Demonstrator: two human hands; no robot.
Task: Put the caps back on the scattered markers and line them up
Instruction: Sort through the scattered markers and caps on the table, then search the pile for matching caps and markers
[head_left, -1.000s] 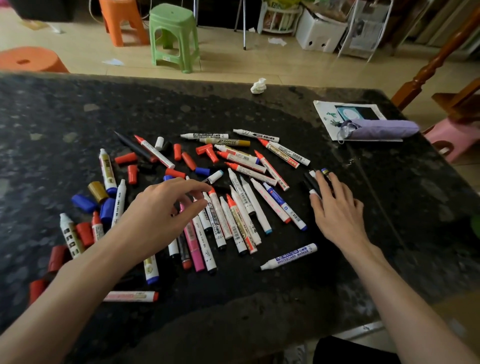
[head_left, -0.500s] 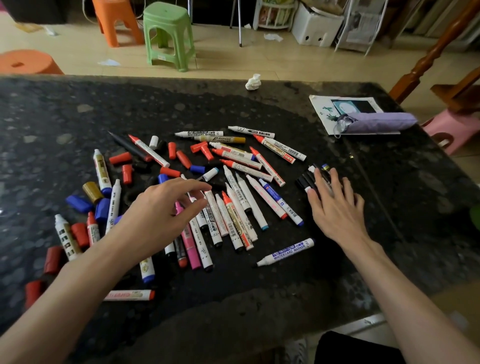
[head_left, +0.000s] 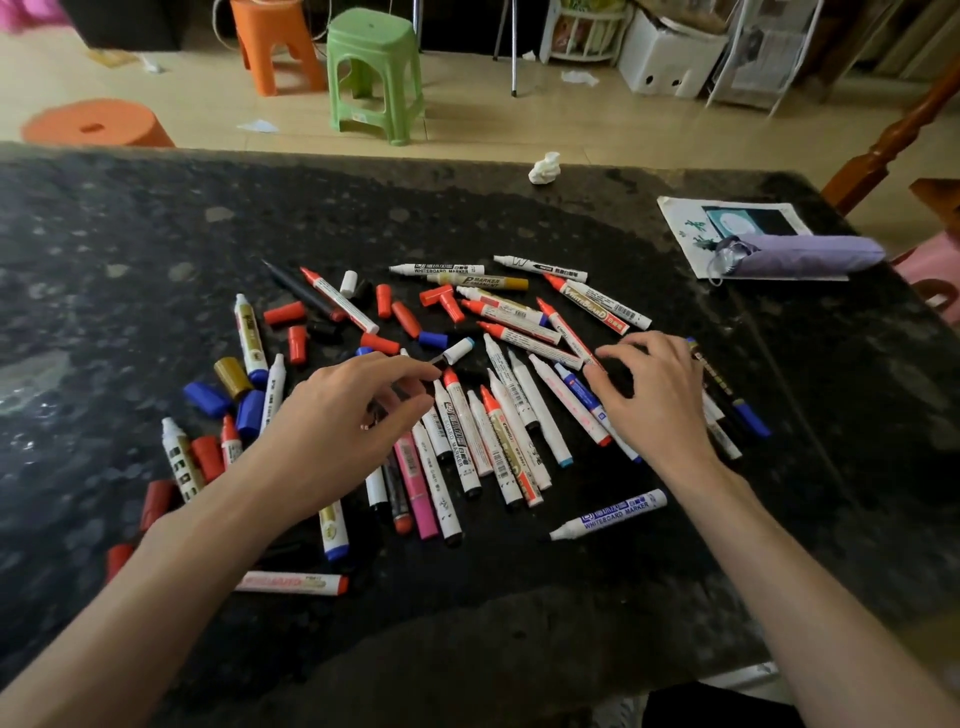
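Observation:
Several uncapped markers (head_left: 498, 426) lie in a loose pile in the middle of the dark stone table (head_left: 519, 613). Loose red caps (head_left: 283, 313), blue caps (head_left: 207, 399) and a gold cap (head_left: 232, 375) are scattered to the left. My left hand (head_left: 343, 421) hovers over the pile's left part, fingers loosely curled and holding nothing, its index tip near a red-tipped marker (head_left: 457, 410). My right hand (head_left: 654, 395) is arched over the pile's right side, its fingertips down by the markers there. A few dark markers (head_left: 727, 405) lie side by side just right of it.
A single whiteboard marker (head_left: 608, 514) lies apart near me. At the far edge sits a crumpled tissue (head_left: 544, 167). A folded purple umbrella (head_left: 800, 254) rests on a booklet (head_left: 685, 223) at the right. Green (head_left: 374, 67) and orange (head_left: 275, 41) stools stand beyond the table.
My right hand has moved left, off the dark markers at the right and onto the pile's right side, with its fingers now bent. My left hand has hardly shifted.

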